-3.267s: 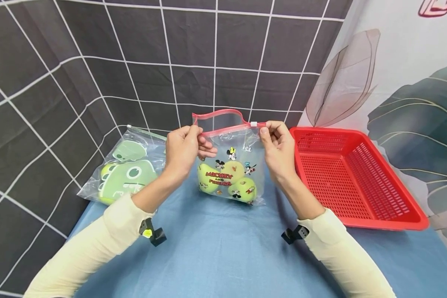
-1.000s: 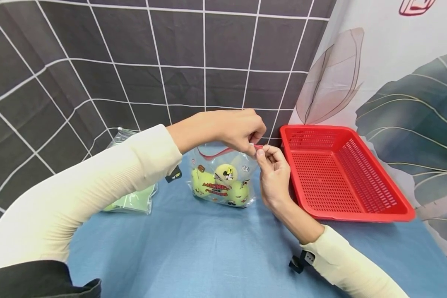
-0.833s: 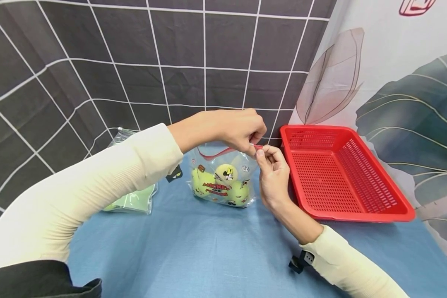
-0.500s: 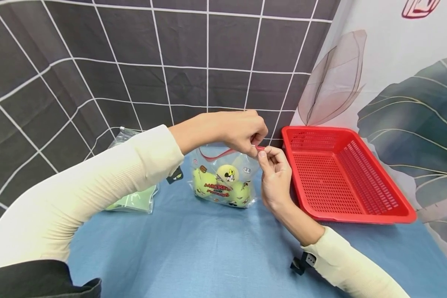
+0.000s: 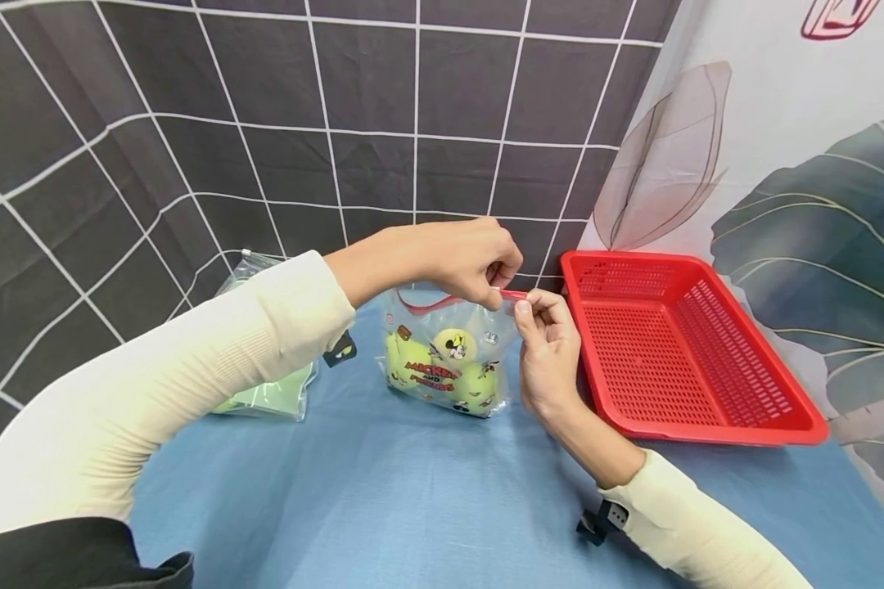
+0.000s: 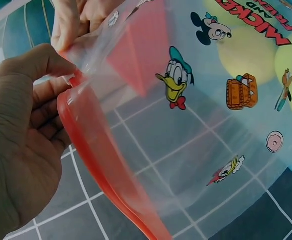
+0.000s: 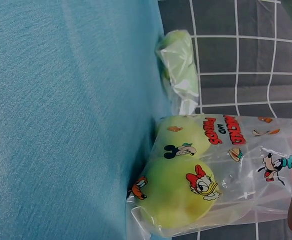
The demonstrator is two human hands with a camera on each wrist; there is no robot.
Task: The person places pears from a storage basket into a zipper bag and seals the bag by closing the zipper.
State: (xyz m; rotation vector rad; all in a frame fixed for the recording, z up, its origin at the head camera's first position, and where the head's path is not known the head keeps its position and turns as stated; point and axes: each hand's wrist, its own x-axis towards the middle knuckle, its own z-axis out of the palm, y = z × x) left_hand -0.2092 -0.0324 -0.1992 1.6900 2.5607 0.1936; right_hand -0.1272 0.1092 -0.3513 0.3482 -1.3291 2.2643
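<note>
A clear cartoon-print zip bag (image 5: 442, 360) with a red zip strip (image 6: 100, 165) stands on the blue cloth (image 5: 412, 491) and holds yellow-green balls (image 7: 178, 197). My left hand (image 5: 495, 293) reaches across the bag and pinches the zip strip at its right end. My right hand (image 5: 523, 307) pinches the bag's top right corner just beside it, fingertips almost touching the left hand's. In the left wrist view my left hand (image 6: 60, 85) grips the strip end, with the right hand's fingers (image 6: 80, 15) behind the plastic. Only the right hand's edge shows in the right wrist view.
A red slotted basket (image 5: 773, 425) sits right of the bag. A second clear bag with a green dinosaur toy (image 5: 265, 397) lies at the left, partly behind my left sleeve. Dark checked cloth (image 5: 191, 123) hangs behind, leaf-print cloth to the right.
About three seconds ago my hands held the bag's top at opposite ends. The left hand has since crossed to the right end. Over the last second both hands barely moved.
</note>
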